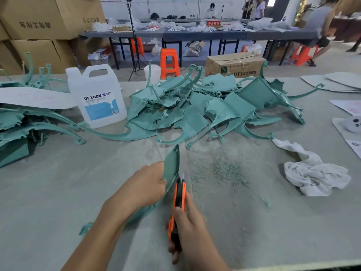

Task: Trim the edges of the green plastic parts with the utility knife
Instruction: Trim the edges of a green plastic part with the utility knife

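Observation:
My left hand [148, 184] grips a green plastic part [172, 167] and holds it upright on its edge at the table's near middle. My right hand [187, 229] grips an orange and black utility knife [178, 202], with the blade tip against the part's right edge. A big pile of green parts [205, 108] lies behind, across the middle of the table. Another stack of green parts [21, 124] sits at the left. Green shavings [224, 171] are scattered just right of the knife.
A white DEXCON jug [97, 96] stands left of the pile. A crumpled white cloth [312, 173] lies at the right. Papers and a small white plush toy [351, 124] sit at the right edge. Cardboard boxes [39, 16], orange stools [169, 62] and people are beyond the table.

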{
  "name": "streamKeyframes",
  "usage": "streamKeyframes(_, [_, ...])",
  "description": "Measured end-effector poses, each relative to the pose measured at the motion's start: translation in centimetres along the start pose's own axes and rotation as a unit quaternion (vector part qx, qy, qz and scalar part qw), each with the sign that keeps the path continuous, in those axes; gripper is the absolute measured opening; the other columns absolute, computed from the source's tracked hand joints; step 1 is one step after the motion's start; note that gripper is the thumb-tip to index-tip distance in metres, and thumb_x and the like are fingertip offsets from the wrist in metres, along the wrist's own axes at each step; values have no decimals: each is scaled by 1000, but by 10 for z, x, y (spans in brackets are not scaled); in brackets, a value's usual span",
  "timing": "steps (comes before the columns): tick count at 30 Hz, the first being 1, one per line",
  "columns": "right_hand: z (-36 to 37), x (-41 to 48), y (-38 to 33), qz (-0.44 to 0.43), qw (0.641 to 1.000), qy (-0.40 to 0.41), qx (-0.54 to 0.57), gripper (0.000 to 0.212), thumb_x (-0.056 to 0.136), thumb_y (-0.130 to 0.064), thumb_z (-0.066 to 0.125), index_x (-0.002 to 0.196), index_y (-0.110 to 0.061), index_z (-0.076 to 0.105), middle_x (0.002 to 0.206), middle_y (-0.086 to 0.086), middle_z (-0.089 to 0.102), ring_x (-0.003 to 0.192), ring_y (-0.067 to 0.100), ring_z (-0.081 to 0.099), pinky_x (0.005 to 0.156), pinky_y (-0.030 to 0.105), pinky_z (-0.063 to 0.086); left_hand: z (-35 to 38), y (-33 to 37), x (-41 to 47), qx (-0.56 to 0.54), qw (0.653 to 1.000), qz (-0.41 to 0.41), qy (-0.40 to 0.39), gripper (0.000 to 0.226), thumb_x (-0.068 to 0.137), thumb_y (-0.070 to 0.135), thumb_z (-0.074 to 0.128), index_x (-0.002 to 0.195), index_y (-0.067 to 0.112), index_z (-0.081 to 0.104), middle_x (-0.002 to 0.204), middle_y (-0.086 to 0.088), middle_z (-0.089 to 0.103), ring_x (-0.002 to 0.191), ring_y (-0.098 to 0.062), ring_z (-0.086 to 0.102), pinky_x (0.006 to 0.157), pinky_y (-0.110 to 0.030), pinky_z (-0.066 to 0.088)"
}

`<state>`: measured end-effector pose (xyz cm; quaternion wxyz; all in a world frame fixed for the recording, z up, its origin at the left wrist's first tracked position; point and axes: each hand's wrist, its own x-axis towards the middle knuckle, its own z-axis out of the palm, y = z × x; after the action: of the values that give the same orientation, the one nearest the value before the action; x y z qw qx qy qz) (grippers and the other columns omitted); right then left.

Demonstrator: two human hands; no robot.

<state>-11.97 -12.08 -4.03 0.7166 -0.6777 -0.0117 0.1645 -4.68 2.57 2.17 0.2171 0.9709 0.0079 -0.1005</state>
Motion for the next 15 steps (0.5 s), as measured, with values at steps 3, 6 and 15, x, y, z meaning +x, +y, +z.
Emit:
streamKeyframes(3, [1, -7, -28, -98, 995, -28, -17, 58, 100, -34, 42, 141, -72, 23, 83, 6, 65, 44, 23, 57, 37, 25, 44, -3, 2, 0, 6, 1000, 7, -12, 10, 90, 16, 46, 97, 17, 54, 98, -7, 65, 90, -29, 62, 82, -45, 53])
streamKeyframes(6, [-21, -4, -50, -142, 989, -10, -28, 42, 95, -43, 49, 131, -64, 39, 86, 5, 69, 43, 16, 56, 35, 20, 39, -3, 3, -2, 11, 1000, -6, -17, 17, 90, 17, 45, 104, 19, 55, 101, -8, 67, 93, -30, 64, 85, -45, 54])
streamKeyframes(15, [-131, 16, -9, -30, 903, 142, -405, 22, 101, -48, 47, 117, -43, 60, 102, -14, 67, 89, 14, 67, 72, 30, 48, -4, 2, -3, 63, 993, 51, 88, 37, 100, 28, 47, 129, 33, 26, 79, 9, 50, 77, -25, 54, 63, -38, 39])
